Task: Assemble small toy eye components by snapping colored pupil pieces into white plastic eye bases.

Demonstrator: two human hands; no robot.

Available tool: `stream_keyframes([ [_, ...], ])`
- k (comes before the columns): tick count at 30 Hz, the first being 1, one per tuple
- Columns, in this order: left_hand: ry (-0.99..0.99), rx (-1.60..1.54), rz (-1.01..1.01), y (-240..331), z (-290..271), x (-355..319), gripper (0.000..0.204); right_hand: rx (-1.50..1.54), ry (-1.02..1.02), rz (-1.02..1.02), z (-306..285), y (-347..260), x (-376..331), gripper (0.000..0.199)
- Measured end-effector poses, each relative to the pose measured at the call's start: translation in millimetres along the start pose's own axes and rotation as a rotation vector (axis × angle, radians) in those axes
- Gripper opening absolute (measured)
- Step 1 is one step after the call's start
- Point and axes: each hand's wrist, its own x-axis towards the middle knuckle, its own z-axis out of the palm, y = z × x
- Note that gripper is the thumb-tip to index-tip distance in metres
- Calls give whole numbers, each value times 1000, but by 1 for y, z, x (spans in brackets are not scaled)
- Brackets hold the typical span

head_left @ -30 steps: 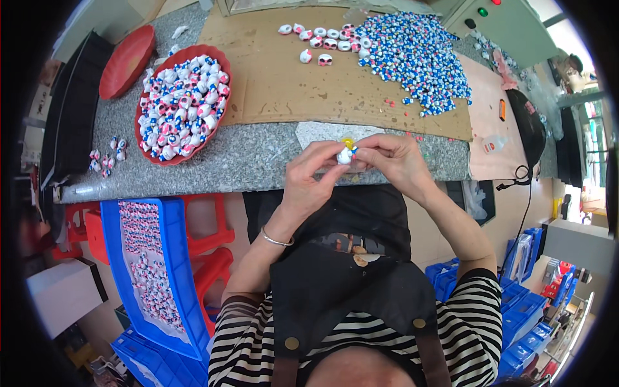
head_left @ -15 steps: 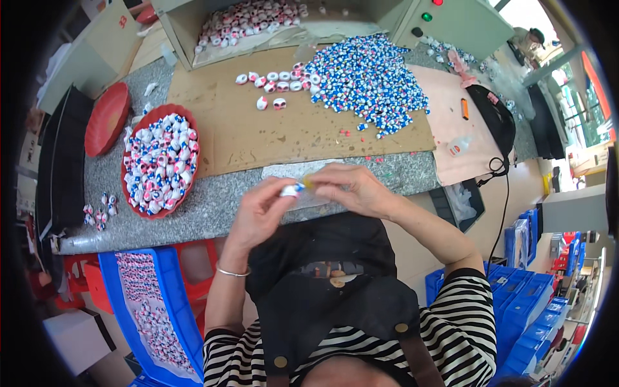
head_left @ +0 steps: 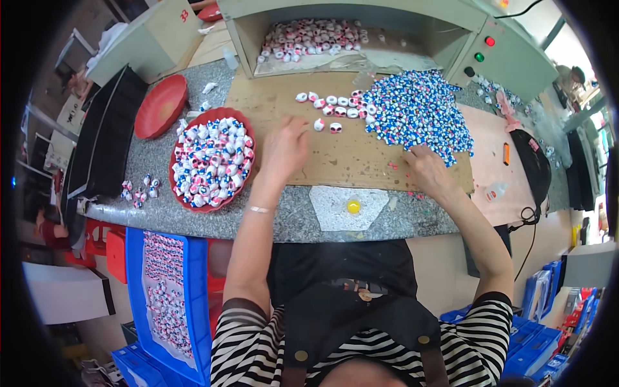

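A speckled grey stone workbench (head_left: 161,155) carried a brown cardboard sheet (head_left: 348,155). The round red plastic tray (head_left: 212,158) brimmed with white, red and blue beads; an empty red tray (head_left: 160,106) sat beside it. The left hand (head_left: 284,149) lay open, fingers spread, near loose white beads (head_left: 327,111). The right hand (head_left: 425,169) rested its fingers at the blue bead heap (head_left: 419,115), grip unclear.

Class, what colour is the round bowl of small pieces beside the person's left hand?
The round bowl is red, clearest in the head view.
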Motion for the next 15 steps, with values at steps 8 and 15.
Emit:
stream_keyframes([
  [8,-167,-618,-387,-9,45,15,31,582,210,15,2,-54,4,16],
  [15,-142,-1344,-514,26,11,-86,30,402,-28,100,-5,-50,3,11],
])
